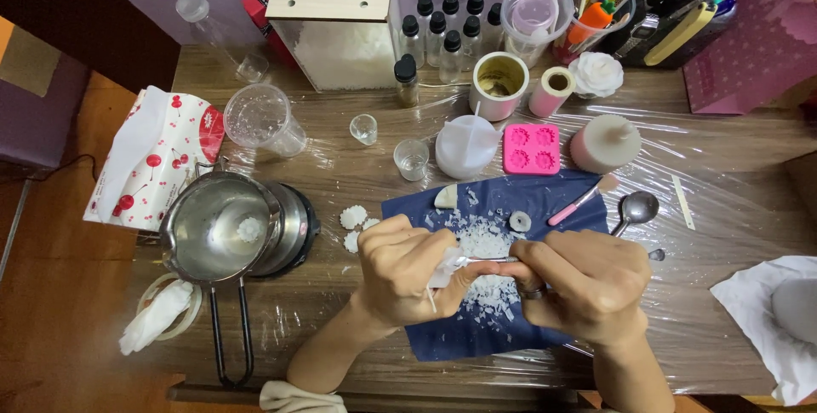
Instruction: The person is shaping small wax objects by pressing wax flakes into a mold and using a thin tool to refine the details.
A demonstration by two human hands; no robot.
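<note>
The left hand (400, 268) curls its fingers around a small white waxy lump (442, 270), from which a thin pale wick-like strand hangs toward the near side. The right hand (587, 281), a dark ring on one finger, pinches a slim shiny metal tool (487, 259) whose tip meets the lump, which sits between the two hands. Both hands hover over a dark blue cloth (545, 200) strewn with flaky white wax shavings (487, 239), spread on a wood-grain surface (732, 166) covered in crinkled clear plastic film.

Left of the cloth stands a polished steel pouring pot (217, 230) with a white chunk inside it. Beyond the cloth, on the far side, are a pink flower-cavity silicone mould (532, 148), a rounded translucent white jug (465, 147) and a small clear glass (411, 159). A pink-handled brush (583, 199) and a metal spoon (634, 210) lie to the right of the cloth.
</note>
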